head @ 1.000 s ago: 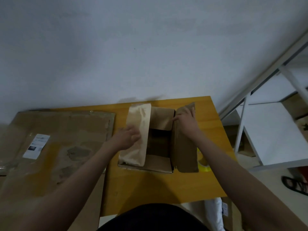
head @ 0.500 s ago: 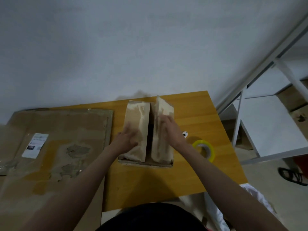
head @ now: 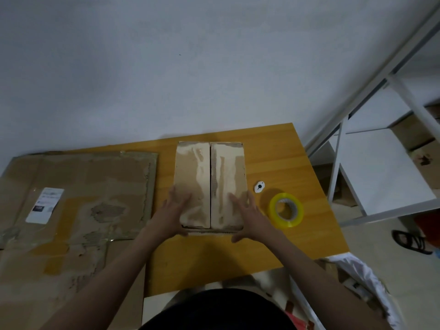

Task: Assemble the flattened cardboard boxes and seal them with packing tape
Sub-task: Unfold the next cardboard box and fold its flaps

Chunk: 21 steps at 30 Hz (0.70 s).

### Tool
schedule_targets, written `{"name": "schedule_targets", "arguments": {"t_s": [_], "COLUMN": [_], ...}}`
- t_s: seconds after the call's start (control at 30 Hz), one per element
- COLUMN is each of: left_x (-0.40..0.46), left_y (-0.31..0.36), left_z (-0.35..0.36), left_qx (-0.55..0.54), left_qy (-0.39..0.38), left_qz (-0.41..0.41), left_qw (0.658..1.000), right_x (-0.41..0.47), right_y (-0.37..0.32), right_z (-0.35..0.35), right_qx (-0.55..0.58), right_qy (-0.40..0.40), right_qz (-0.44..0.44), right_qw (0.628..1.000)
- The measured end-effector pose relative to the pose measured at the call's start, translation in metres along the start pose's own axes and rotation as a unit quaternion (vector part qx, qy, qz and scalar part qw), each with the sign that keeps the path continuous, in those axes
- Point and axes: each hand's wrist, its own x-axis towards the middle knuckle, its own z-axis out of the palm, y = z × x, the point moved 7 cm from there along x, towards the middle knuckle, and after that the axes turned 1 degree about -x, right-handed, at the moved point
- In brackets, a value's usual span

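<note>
Pressing down on one small brown cardboard box point(head: 210, 185) with two bare hands, palms flat and fingers straight and spread. Left hand point(head: 175, 210) on the near part of the left top flap point(head: 192, 184), thumb down along the box's near edge; right hand point(head: 245, 213) on the near part of the right top flap point(head: 227, 184), thumb likewise low at the near edge. Neither hand curled round anything. Two flaps folded flat, meeting along one straight seam point(head: 210, 184) running away from the hands, between them. No tape visible across that seam.

Under the hands and box, one yellow wooden tabletop point(head: 273, 244), the box standing on it near the wall. Just right of the right hand, one roll of clear yellowish packing tape point(head: 286, 210) lying flat on the table, apart from the box. Beyond that roll, beside the box's right side, one small white cutter-like object with a black spot point(head: 259, 187); too small to tell more.

Left of the left hand, one large flattened brown cardboard sheet point(head: 78, 201), worn and patchy, carrying one white printed label point(head: 45, 205) and overhanging the table's left edge. Far right of the right hand, one white metal shelf unit point(head: 381, 163); near its foot, one dark sandal point(head: 410, 241) on the floor.
</note>
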Motion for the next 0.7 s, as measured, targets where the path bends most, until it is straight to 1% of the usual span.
{"name": "schedule_targets", "arguments": {"t_s": [0.17,0.33,0.53,0.7], "left_x": [0.019,0.053,0.091,0.113], "left_y": [0.021,0.051,0.069,0.069], "left_z": [-0.009,-0.025,-0.045,-0.062], "left_qx": [-0.018,-0.058,-0.068,-0.038], "left_qy": [0.027,0.060,0.056,0.052], "left_qz": [-0.007,-0.013,-0.038,-0.061], "left_qw": [0.999,0.996,0.995,0.996], "right_x": [0.017,0.044,0.078,0.100], "right_y": [0.014,0.037,0.052,0.053], "right_z": [-0.029,-0.069,-0.102,-0.116], "right_qx": [-0.005,-0.010,-0.014,-0.002], "right_qy": [0.030,0.051,0.055,0.055], "right_qz": [0.005,0.019,0.008,-0.009], "right_qw": [1.000,0.998,0.998,0.998]}}
